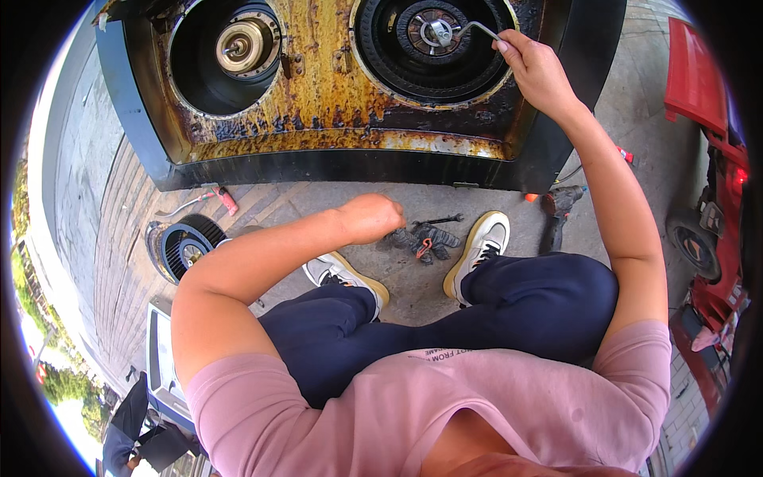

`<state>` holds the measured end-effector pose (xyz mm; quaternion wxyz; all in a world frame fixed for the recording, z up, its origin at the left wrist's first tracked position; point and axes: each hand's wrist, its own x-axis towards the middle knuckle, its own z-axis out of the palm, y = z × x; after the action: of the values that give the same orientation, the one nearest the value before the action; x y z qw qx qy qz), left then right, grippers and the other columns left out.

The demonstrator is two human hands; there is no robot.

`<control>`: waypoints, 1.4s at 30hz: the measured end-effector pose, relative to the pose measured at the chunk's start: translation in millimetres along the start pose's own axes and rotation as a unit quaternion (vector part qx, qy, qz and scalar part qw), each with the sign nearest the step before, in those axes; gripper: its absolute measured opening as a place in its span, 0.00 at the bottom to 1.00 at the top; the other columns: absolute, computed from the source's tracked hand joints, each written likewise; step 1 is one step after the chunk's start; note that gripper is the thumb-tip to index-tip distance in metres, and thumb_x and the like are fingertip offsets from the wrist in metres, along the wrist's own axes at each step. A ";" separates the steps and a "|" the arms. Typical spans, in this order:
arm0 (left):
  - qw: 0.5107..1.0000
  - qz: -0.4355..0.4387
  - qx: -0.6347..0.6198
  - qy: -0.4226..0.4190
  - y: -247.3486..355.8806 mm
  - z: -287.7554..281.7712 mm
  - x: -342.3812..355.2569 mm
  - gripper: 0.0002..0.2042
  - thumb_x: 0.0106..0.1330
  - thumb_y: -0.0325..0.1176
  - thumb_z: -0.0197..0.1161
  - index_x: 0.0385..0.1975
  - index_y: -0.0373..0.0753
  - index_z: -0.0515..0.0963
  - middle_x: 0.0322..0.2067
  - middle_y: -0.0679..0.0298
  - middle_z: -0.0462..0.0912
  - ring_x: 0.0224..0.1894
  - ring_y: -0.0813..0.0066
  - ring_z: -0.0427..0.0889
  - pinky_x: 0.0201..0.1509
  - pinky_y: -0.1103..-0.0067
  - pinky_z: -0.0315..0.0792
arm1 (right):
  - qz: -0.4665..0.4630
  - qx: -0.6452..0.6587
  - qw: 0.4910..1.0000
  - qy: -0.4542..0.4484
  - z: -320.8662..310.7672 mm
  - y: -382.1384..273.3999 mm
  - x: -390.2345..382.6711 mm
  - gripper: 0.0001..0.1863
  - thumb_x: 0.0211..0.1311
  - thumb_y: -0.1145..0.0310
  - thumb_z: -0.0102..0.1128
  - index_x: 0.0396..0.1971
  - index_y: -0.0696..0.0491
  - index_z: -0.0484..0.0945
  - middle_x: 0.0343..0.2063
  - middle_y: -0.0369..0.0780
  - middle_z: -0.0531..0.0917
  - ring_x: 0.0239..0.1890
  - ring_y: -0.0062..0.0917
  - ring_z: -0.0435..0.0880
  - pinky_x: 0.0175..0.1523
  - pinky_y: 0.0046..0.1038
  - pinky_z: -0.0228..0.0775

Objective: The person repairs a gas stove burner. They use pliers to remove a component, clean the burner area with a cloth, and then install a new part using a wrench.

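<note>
My right hand (539, 73) grips the outer end of a bent metal rod (475, 25). Its other end meets a silver metal fitting (439, 33) at the hub of the right-hand fan wheel (397, 73). That wheel sits inside a round opening of a greasy, brown-stained range hood housing (314, 103). Below the housing's front edge, my left hand (372, 218) is closed in a loose fist; whatever its fingers hold, if anything, is hidden. A motor (242, 46) shows in the left-hand opening, with no fan wheel around it.
Between my shoes lie dark work gloves (425, 241) and a spanner (439, 219). A cordless drill (559, 213) rests at right. At left are a removed fan wheel (191, 245) and a red-handled tool (226, 200). A red vehicle (719, 207) stands far right.
</note>
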<state>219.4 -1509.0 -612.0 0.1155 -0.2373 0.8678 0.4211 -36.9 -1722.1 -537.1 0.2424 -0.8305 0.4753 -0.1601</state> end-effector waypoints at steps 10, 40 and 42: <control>0.903 -0.083 0.201 0.371 -50.3 -139.5 3.0 0.15 0.53 0.23 0.58 0.42 0.39 0.78 0.50 0.60 0.78 0.53 0.61 0.76 0.52 0.71 0.74 | -0.055 -0.112 0.992 -0.002 14.9 -4.5 13.4 0.11 0.68 0.63 0.50 0.41 0.53 0.76 0.26 0.49 0.81 0.32 0.44 0.81 0.37 0.40 0.73; 0.880 -0.156 0.369 0.256 -112.0 -136.0 50.4 0.08 0.57 0.32 0.55 0.29 0.41 0.83 0.35 0.61 0.84 0.47 0.65 0.79 0.55 0.70 0.69 | -0.228 -0.169 0.959 -0.015 -12.1 5.2 39.6 0.09 0.58 0.72 0.59 0.38 0.56 0.80 0.28 0.42 0.79 0.37 0.38 0.78 0.43 0.35 0.72; 0.879 -0.153 0.371 0.257 -111.4 -137.0 50.5 0.08 0.57 0.31 0.55 0.28 0.41 0.83 0.34 0.61 0.84 0.47 0.65 0.79 0.55 0.71 0.69 | -0.231 -0.169 0.958 -0.007 -11.5 9.5 40.8 0.09 0.58 0.71 0.59 0.38 0.56 0.80 0.28 0.43 0.79 0.37 0.38 0.78 0.43 0.35 0.72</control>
<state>232.6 -1691.9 -622.7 0.0312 -0.4069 0.9124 -0.0310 -29.1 -1764.5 -531.4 0.0583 -0.9475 0.2890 -0.1237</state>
